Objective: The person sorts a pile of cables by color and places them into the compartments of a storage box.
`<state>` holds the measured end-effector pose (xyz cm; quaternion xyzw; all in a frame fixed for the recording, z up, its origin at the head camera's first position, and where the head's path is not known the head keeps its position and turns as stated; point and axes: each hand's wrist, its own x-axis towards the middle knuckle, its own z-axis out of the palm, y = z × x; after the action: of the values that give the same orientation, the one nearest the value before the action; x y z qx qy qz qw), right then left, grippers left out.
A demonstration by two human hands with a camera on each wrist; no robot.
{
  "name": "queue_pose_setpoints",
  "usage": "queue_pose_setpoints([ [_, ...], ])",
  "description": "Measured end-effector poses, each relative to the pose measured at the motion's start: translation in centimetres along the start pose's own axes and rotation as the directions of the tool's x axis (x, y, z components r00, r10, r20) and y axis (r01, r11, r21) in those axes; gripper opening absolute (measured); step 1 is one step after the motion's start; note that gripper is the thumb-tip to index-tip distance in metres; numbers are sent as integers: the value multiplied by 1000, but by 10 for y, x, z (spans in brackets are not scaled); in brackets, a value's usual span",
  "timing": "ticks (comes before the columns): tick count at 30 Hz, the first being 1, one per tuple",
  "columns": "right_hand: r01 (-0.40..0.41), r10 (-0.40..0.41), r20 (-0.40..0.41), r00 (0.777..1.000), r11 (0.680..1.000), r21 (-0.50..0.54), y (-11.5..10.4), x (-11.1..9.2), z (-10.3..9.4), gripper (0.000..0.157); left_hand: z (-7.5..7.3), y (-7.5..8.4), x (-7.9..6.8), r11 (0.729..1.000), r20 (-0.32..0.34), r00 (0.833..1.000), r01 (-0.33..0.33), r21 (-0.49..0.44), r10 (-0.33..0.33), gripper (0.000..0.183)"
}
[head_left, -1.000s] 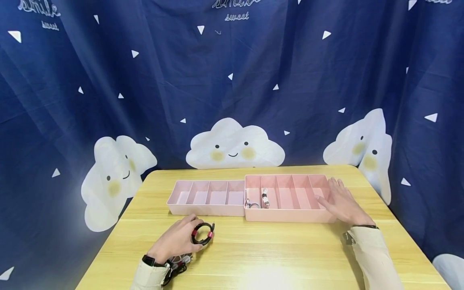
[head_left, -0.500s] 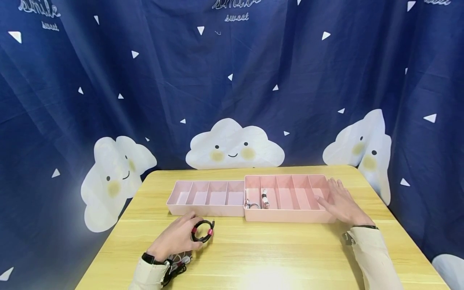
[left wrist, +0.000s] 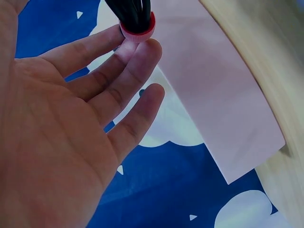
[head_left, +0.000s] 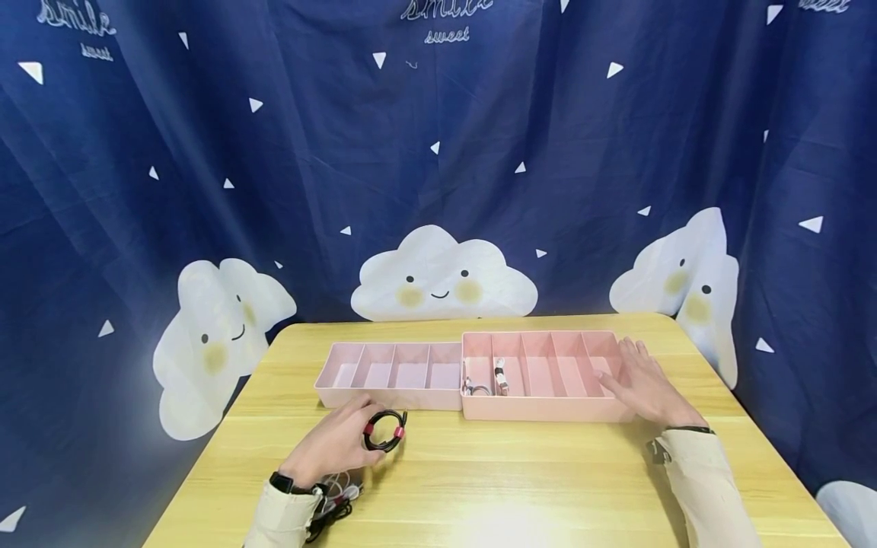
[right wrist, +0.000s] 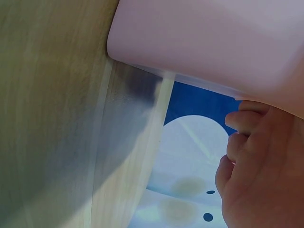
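My left hand pinches a coiled black cable between thumb and fingertips. Two red ties bind the coil, which is held upright in front of the lilac divided box. In the left wrist view, one red tie and black strands of the cable show at the fingertips; the thumb is mostly out of sight there. At the right end of the pink divided box, my right hand rests against the side wall, its fingers extended along the outside and the thumb over the rim.
A heap of black and white cables lies beside my left wrist, partly hidden by it. Inside the pink box's two leftmost compartments are a grey coiled cable and a white bundled cable. A blue curtain hangs behind the table.
My left hand has moved slightly up and forward, carrying the coiled cable toward the boxes. My right hand stays in place on the pink box.
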<state>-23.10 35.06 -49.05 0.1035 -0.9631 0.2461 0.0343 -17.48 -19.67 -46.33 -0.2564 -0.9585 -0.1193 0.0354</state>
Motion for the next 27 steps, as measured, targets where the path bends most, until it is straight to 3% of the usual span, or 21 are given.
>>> queue_pose_setpoints([
  [15,-2,2,-4,1000,1000,11,0,-1,0,96,-7,1,9,1000,12,1000,-8,-28,8,68],
  [27,6,-6,-16,1000,1000,8,2,-1,2,96,-13,3,15,999,-10,1000,-29,17,30,64],
])
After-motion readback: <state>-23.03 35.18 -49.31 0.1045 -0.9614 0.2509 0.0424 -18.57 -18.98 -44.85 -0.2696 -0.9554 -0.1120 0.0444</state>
